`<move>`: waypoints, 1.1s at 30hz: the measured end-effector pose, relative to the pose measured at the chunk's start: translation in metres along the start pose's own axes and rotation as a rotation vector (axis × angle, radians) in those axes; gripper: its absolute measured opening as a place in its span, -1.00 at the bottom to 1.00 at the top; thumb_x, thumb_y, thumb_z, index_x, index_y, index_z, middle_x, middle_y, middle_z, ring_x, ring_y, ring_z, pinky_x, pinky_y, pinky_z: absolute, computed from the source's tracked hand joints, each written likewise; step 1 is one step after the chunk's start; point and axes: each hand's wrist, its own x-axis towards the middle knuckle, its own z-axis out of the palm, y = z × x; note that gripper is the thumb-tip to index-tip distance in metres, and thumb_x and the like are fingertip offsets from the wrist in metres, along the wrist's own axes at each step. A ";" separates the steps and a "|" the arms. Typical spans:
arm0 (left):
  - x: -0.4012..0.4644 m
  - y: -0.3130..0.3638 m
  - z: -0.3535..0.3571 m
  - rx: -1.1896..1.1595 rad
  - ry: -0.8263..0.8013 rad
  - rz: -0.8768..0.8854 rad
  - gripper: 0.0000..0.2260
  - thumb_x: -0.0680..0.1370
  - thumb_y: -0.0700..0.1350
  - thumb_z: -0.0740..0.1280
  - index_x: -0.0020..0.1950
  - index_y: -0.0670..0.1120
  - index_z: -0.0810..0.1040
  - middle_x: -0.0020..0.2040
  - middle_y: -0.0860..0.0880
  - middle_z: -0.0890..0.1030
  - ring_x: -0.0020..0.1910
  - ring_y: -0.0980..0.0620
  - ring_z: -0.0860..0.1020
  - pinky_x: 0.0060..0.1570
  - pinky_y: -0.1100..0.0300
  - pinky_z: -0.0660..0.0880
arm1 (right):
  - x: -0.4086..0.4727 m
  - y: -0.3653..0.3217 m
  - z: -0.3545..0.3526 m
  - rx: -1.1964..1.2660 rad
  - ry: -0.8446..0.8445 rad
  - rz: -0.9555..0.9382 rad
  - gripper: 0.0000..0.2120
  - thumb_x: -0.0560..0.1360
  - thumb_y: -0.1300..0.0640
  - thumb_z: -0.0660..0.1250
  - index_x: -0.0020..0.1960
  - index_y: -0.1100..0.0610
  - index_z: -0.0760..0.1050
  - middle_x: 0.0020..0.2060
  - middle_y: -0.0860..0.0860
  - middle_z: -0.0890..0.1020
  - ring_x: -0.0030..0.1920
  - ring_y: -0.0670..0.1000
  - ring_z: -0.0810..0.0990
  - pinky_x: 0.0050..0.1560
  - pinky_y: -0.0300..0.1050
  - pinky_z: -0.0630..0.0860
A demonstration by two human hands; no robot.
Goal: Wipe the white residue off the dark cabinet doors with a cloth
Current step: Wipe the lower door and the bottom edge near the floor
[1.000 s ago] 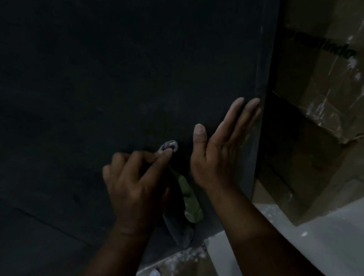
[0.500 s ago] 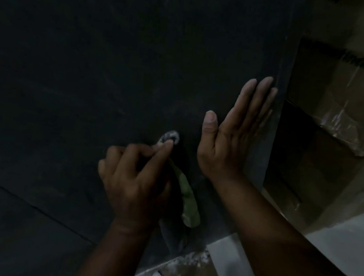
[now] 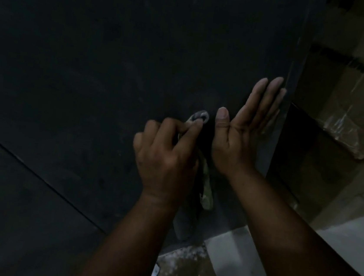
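A dark cabinet door [image 3: 116,67] fills most of the view. My left hand [image 3: 165,154] grips a cloth [image 3: 206,190], with a bunched tip of it [image 3: 199,116] pressed against the door by my index finger. The rest of the cloth hangs down, greenish and grey, below my hand. My right hand [image 3: 242,135] lies flat with straight fingers on the door near its right edge, just right of the cloth tip. Faint pale smears show on the door surface.
A cardboard box [image 3: 348,106] wrapped in tape stands right of the cabinet. A pale tiled floor [image 3: 350,245] lies at lower right. White dust and debris [image 3: 186,254] sit at the cabinet's foot. A seam [image 3: 36,173] between doors runs diagonally at lower left.
The view has shifted, so the box sits farther right. Both hands stay in much the same place on the door, the cloth tip still pressed beside my flat right hand.
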 end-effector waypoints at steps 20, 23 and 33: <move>-0.029 -0.061 -0.045 0.084 0.029 0.025 -0.75 0.48 -0.34 0.48 0.08 -0.08 0.78 -0.18 -0.14 0.65 -0.28 -0.16 0.49 -0.24 0.02 0.30 | -0.021 -0.013 -0.005 -0.045 -0.110 -0.048 -0.22 0.69 -0.14 0.08 0.62 0.38 -0.11 0.59 0.43 -0.12 0.61 0.41 -0.19 0.58 0.37 -0.13; -0.047 -0.075 -0.053 0.123 -0.034 0.036 -0.73 0.43 -0.35 0.52 0.06 -0.08 0.79 -0.16 -0.13 0.66 -0.28 -0.16 0.48 -0.24 0.02 0.29 | -0.010 -0.013 -0.006 -0.069 -0.104 -0.218 -0.28 0.69 -0.07 0.15 0.63 0.34 -0.03 0.61 0.39 -0.01 0.63 0.38 -0.13 0.60 0.34 -0.13; -0.014 -0.095 -0.063 0.044 0.133 0.026 -0.84 0.58 -0.25 0.44 0.09 -0.09 0.78 -0.16 -0.12 0.65 -0.24 -0.18 0.48 -0.23 -0.05 0.34 | 0.011 -0.038 0.016 -0.059 0.050 -0.398 -0.35 0.66 -0.11 0.07 0.60 0.27 0.10 0.58 0.33 0.15 0.58 0.46 0.01 0.59 0.36 -0.10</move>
